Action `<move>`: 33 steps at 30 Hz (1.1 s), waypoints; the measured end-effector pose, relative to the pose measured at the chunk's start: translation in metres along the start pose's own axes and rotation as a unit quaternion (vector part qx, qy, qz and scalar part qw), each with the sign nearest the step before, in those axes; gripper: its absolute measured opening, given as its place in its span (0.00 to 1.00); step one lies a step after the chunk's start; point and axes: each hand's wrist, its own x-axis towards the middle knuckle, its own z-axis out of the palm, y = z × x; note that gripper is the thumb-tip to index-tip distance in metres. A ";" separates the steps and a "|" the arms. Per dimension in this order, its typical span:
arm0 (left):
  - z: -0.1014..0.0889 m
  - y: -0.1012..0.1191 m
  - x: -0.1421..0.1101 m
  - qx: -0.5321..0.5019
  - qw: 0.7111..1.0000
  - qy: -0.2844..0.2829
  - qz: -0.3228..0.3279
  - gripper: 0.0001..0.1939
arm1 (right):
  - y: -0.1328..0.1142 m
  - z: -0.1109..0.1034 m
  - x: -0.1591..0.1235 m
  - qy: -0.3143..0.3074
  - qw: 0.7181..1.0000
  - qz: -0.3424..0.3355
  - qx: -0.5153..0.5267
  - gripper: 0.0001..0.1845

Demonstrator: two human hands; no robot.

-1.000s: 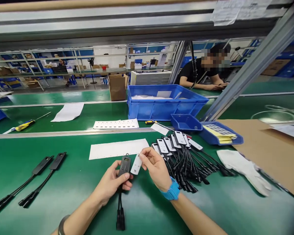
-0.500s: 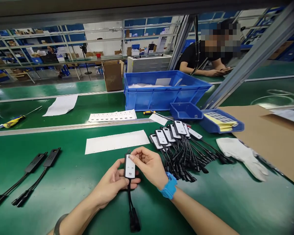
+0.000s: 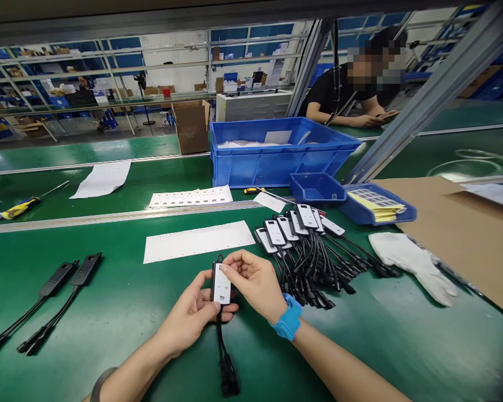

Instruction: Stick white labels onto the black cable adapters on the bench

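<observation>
A small black controller box with a white label is held upright over the green bench, its black cables hanging toward me. My left hand grips it from the left, with the thumb at its lower edge and fingers behind it. My right hand has its thumb on the label's upper right part and its other fingers curled. Just beyond lies a white backing sheet. To the right is a pile of similar labelled controllers with cables. On the left, two black controllers without white labels lie side by side.
Behind the bench stand a large blue crate and a small blue tray. Another blue tray holds yellow-edged sticker sheets. A white glove lies right, beside cardboard. A screwdriver lies left. A person sits opposite.
Both hands keep nearly the same hold on the controller, which is turned slightly. The whole view has shifted a little.
</observation>
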 end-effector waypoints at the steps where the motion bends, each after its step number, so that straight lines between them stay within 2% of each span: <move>1: 0.000 0.000 0.000 0.003 1.000 -0.001 0.002 0.27 | 0.000 0.000 0.000 0.000 1.000 -0.001 -0.002 0.10; 11: 0.003 -0.002 -0.001 0.019 1.000 0.009 0.014 0.28 | 0.002 0.001 -0.002 0.011 0.999 -0.025 -0.033 0.08; 15: 0.003 0.000 -0.001 0.003 1.000 0.011 0.011 0.26 | 0.004 -0.002 0.001 0.023 0.997 -0.035 -0.071 0.17; 18: 0.002 0.002 -0.001 -0.014 1.000 0.018 0.007 0.25 | 0.009 -0.003 0.006 0.015 0.994 -0.031 -0.100 0.18; 22: -0.002 0.004 0.000 -0.044 0.998 0.036 0.009 0.15 | 0.017 0.002 0.008 -0.082 0.995 0.004 -0.056 0.18; 24: -0.005 0.004 0.001 -0.050 0.998 0.045 0.015 0.15 | 0.019 0.008 0.005 -0.128 0.991 0.014 -0.033 0.23; 26: -0.007 0.004 0.002 -0.054 0.997 0.052 0.025 0.16 | 0.019 0.012 0.001 -0.161 0.987 0.021 -0.011 0.34; 29: -0.007 0.004 0.003 -0.067 0.995 0.059 0.042 0.16 | 0.018 0.015 -0.004 -0.225 0.972 0.047 0.055 0.57; 30: -0.007 0.004 0.003 -0.069 0.995 0.061 0.048 0.16 | 0.018 0.015 -0.004 -0.245 0.964 0.056 0.081 0.61; 31: -0.006 0.003 0.004 -0.068 0.994 0.064 0.052 0.17 | 0.018 0.014 -0.003 -0.256 0.960 0.059 0.100 0.61; 33: -0.005 0.001 0.005 -0.059 0.994 0.075 0.054 0.19 | 0.021 0.013 -0.001 -0.249 0.961 0.044 0.110 0.49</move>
